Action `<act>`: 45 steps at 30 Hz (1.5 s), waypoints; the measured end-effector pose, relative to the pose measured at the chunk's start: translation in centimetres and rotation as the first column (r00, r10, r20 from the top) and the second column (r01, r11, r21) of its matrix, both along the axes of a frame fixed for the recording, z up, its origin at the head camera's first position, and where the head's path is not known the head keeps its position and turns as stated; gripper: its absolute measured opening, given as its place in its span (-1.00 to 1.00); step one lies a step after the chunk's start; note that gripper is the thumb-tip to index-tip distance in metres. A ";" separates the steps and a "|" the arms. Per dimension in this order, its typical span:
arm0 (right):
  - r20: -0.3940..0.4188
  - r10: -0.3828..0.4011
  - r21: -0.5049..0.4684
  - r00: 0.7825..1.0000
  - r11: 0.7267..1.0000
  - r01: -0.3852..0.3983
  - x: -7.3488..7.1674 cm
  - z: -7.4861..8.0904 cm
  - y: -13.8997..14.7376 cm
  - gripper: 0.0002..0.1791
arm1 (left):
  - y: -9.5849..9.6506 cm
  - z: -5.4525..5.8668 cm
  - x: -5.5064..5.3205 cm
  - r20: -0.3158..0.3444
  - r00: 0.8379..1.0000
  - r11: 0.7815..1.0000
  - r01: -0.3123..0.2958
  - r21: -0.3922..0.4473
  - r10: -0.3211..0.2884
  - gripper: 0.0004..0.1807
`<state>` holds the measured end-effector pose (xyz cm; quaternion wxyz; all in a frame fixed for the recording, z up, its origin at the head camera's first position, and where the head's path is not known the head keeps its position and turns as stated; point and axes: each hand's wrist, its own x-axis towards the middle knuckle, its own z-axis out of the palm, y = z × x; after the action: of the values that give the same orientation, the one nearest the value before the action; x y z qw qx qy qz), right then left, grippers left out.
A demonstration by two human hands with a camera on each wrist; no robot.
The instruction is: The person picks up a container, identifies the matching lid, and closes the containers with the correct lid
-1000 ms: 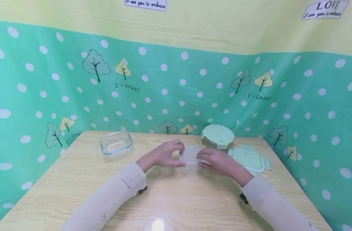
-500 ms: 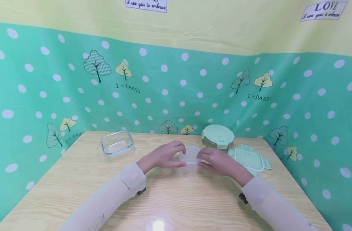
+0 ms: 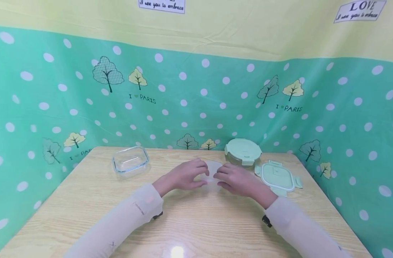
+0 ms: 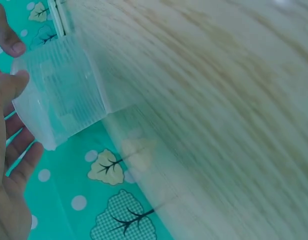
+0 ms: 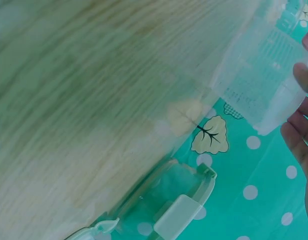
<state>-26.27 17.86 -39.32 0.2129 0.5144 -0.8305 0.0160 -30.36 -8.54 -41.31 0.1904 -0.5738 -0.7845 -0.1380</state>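
A small translucent plastic container (image 3: 212, 184) stands upright on the table in the middle of the head view, a cloudy lid across its top. My left hand (image 3: 191, 174) grips it from the left, thumb at the near side and curled fingers over the top edge. From the right, my right hand (image 3: 236, 180) holds it the same way. In the left wrist view the ribbed walls of the container (image 4: 64, 85) show, with the thumbs at the lid end. The right wrist view shows the container (image 5: 264, 75) too, fingers along its far side. The hands cover its sides in the head view.
An uncovered rectangular glass container (image 3: 130, 161) stands at the back left of the wooden table (image 3: 196, 225). At the back right is a round glass container with a pale green lid (image 3: 243, 150). A square green clip lid (image 3: 278, 176) lies beside it. A patterned curtain (image 3: 203, 93) hangs behind.
My right hand has shifted slightly left, its fingers further over the container's top and closer to the left hand's fingers. The container and the other things stay in place.
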 end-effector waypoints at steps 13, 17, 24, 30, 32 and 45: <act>0.049 -0.097 -0.002 0.994 0.995 0.097 -1.1 0.1 -0.1 -0.72 | 0.8 -0.5 -1.0 -0.009 0.998 0.996 -0.068 0.053 0.069 -0.85; 0.052 -0.122 -0.019 0.991 0.992 0.123 -1.8 0.0 -0.2 -0.72 | 0.9 -0.7 -1.7 0.071 0.990 0.989 -0.125 0.076 0.120 -0.85; 0.075 -0.154 -0.069 0.985 0.985 0.160 -3.5 -0.5 -0.2 -0.76 | 1.6 -0.9 -2.5 0.155 0.963 0.969 -0.234 0.084 0.219 -0.85; 0.138 -0.216 -0.092 0.967 0.969 0.229 -4.7 -0.6 0.1 -0.77 | 2.8 -0.2 -3.1 0.159 0.936 0.946 -0.324 0.032 0.315 -0.84; 0.139 -0.230 -0.096 0.963 0.965 0.245 -5.2 -0.6 0.1 -0.78 | 3.1 0.1 -3.5 0.161 0.930 0.941 -0.339 0.021 0.332 -0.84; 0.205 -0.324 -0.123 0.924 0.928 0.352 -7.0 -0.7 0.0 -0.79 | 4.7 0.2 -5.6 0.233 0.884 0.907 -0.422 0.020 0.406 -0.85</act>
<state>-33.26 17.89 -40.05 0.1759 0.3412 -0.9189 0.0910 -35.97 -3.88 -41.10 0.1461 -0.3670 -0.8998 -0.1852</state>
